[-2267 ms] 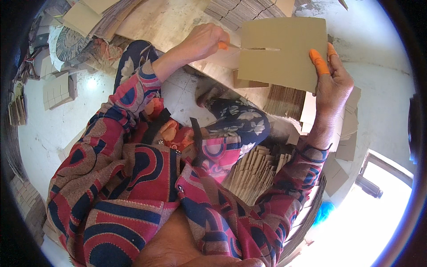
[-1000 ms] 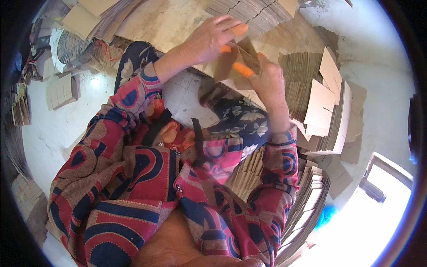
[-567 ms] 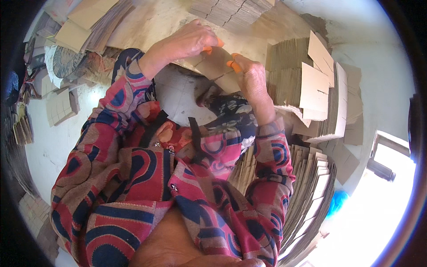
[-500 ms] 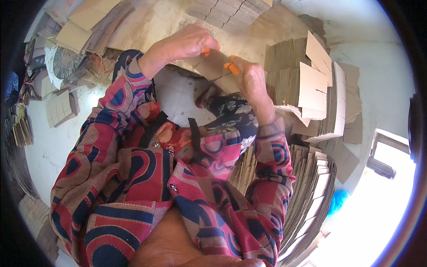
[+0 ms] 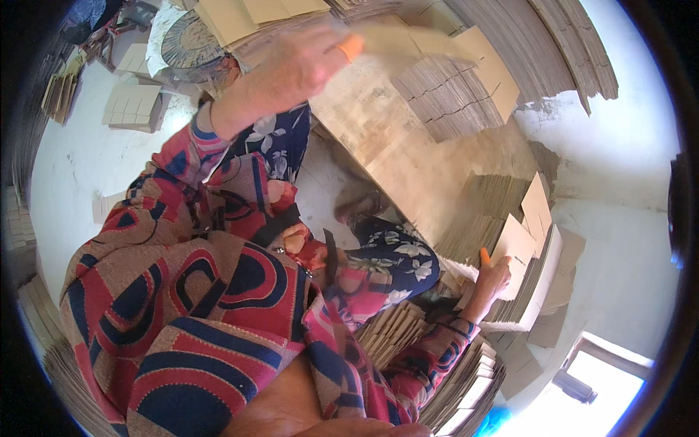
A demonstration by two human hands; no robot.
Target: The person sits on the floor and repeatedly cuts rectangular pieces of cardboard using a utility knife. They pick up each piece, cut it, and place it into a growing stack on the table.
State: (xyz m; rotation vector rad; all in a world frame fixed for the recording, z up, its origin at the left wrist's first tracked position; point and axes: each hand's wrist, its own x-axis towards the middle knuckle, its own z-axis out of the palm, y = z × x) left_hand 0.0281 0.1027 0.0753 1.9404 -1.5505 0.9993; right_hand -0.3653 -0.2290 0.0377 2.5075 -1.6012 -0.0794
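Note:
My left hand [image 5: 309,62], with an orange finger cover, is raised at the top, smeared by motion. Its fingers are closed on the near end of a flat cardboard strip [image 5: 408,45], also blurred. That strip reaches toward the top of a stack of slotted cardboard pieces [image 5: 448,98] on the wooden board. Over on the right, my right hand [image 5: 495,280] touches the lower part of a slotted cardboard sheet [image 5: 512,251] leaning on another stack. Its orange-covered thumb and its fingers are spread apart against the stack.
A worn wooden board [image 5: 378,138] lies ahead of my knees. Tall cardboard stacks [image 5: 510,51] stand at the far right. More cardboard bundles [image 5: 393,331] sit beside my right leg. A round ribbed object [image 5: 193,47] is at the upper left, near a small cardboard bundle [image 5: 132,108] on the floor.
My hands were together holding one cardboard piece between them. Now they are apart: the left carries it toward the far stack, the right has moved down to the right-hand stack. The view has turned.

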